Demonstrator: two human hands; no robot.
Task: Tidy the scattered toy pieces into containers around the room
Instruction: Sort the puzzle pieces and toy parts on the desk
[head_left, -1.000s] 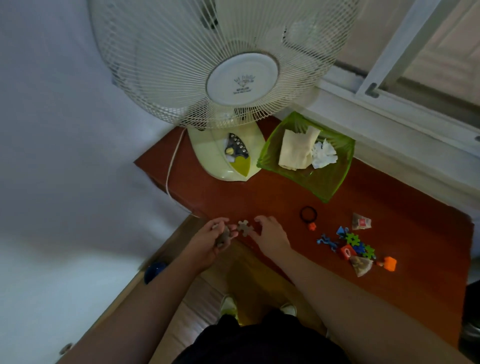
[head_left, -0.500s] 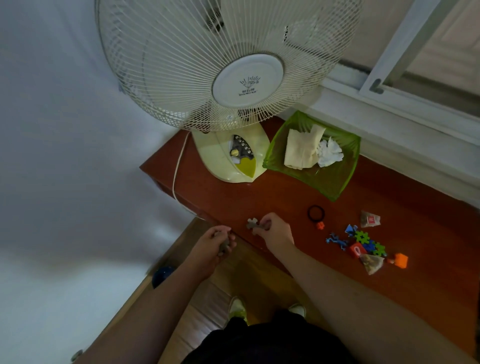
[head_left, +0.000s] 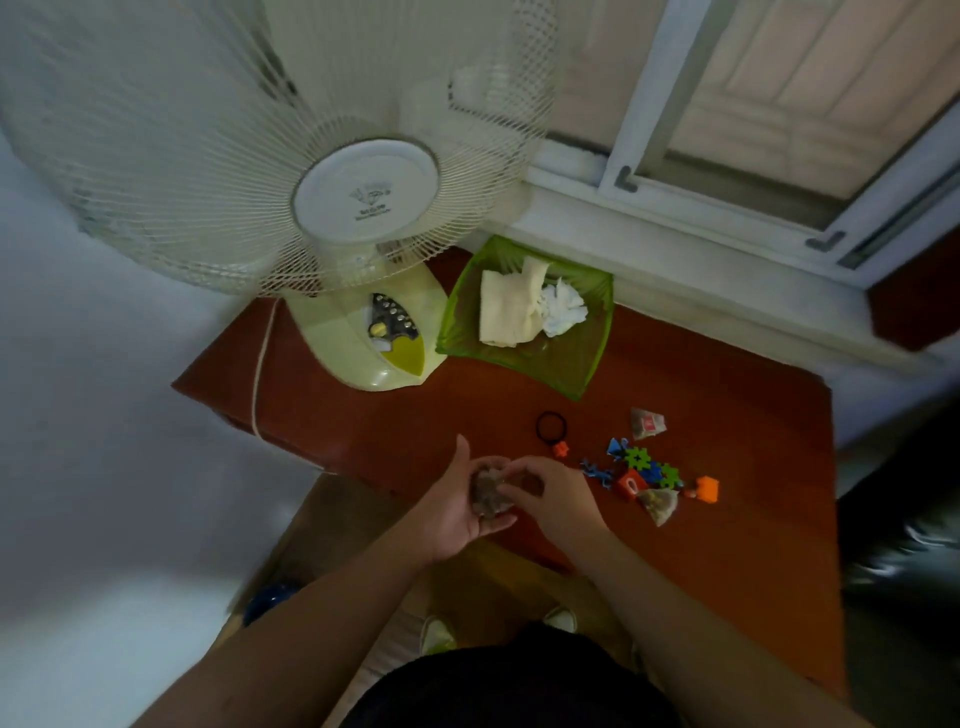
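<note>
My left hand (head_left: 457, 512) is palm up at the near edge of the red-brown table (head_left: 727, 545) and cradles grey-brown puzzle pieces (head_left: 488, 493). My right hand (head_left: 553, 493) reaches over that palm, its fingertips curled onto the pieces. To the right on the table lies a cluster of small toy pieces (head_left: 644, 470): blue, green gear-shaped, a red block and an orange block (head_left: 707, 489). Two small triangular pouches (head_left: 660, 506) lie among them. A green square bowl (head_left: 566, 358) holding cloth and crumpled tissue stands behind.
A large cream table fan (head_left: 363, 332) stands at the back left, its cord (head_left: 257, 384) hanging over the table's left edge. A black hair band (head_left: 550, 427) and a tiny orange piece (head_left: 560, 449) lie near the bowl. A window sill runs behind; wooden floor lies below.
My right hand has carried the puzzle piece from the table edge over to my left palm, which has turned up and come closer. The camera has shifted nearer the table.
</note>
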